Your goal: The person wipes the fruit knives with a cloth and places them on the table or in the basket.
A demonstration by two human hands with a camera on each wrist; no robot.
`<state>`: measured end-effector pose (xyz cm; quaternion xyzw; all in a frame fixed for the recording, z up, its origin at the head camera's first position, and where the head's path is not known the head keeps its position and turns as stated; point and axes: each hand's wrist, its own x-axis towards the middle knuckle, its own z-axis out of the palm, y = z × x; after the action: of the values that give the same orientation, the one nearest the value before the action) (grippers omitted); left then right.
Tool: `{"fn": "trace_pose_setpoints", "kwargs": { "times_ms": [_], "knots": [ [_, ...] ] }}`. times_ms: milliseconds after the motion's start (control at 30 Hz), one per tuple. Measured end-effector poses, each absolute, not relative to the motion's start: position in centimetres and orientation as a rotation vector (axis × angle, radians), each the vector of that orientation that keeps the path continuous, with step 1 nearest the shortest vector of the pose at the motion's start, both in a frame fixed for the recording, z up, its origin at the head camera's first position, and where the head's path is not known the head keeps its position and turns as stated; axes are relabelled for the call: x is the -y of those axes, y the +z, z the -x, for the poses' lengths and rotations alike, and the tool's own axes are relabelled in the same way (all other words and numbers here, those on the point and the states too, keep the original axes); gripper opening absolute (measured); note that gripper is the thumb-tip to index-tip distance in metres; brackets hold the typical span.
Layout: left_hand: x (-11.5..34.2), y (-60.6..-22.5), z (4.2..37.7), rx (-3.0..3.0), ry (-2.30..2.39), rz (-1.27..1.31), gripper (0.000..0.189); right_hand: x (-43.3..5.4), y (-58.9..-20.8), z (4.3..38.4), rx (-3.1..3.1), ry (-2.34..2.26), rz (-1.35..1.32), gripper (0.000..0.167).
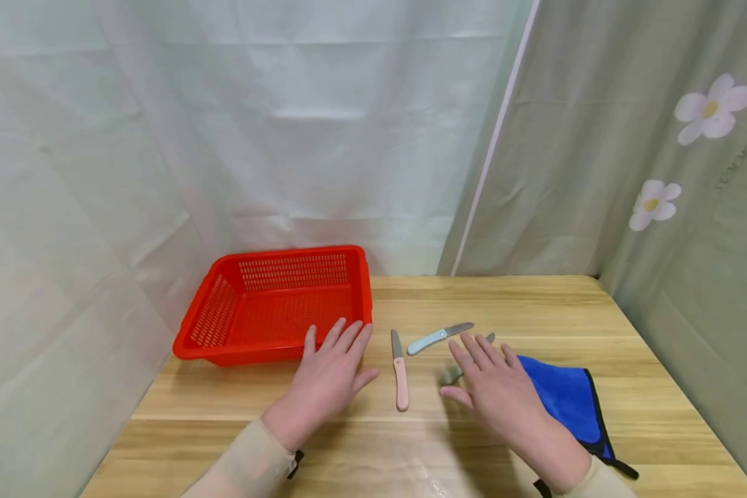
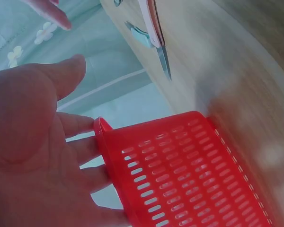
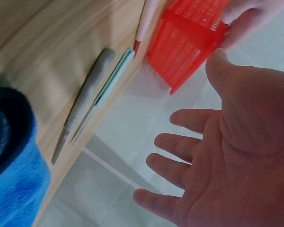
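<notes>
My left hand (image 1: pixel 326 380) has its fingers spread at the near right corner of a red plastic basket (image 1: pixel 207 351), and in the left wrist view the fingertips overlap the basket rim (image 2: pixel 114 165). Fingers extended and palm down, my right hand (image 1: pixel 504 394) hovers over a grey-green paring knife (image 1: pixel 452 375), partly hiding it in the head view. That knife (image 3: pixel 92 78) shows whole in the right wrist view. Between the hands lies a pink-handled paring knife (image 1: pixel 401 384), blade pointing away. Behind it is a light-blue-handled paring knife (image 1: pixel 427 342), angled to the right. Neither hand grips anything.
A blue cloth (image 1: pixel 563 398) with black edging and a loop lies right of and partly behind my right hand. All of it rests on a wood-grain table (image 1: pixel 635 394). Pale curtains (image 1: pixel 324 138) hang along the table's back and sides.
</notes>
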<state>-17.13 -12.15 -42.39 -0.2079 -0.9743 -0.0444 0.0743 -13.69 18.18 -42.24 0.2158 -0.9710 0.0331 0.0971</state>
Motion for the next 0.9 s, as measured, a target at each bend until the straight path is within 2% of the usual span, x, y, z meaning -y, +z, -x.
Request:
{"fn": "trace_pose_setpoints", "kwargs": {
  "times_ms": [567, 900],
  "knots": [
    [14.0, -42.2, 16.8, 2.926, -0.112, 0.746, 0.083, -19.8, -43.6, 13.9, 2.925, 0.111, -0.575, 0.073],
    [13.5, -41.6, 16.7, 2.91, -0.129, 0.727, 0.078, -20.8, -43.8, 14.2, 2.932, 0.123, -0.542, 0.072]
  ]
}}
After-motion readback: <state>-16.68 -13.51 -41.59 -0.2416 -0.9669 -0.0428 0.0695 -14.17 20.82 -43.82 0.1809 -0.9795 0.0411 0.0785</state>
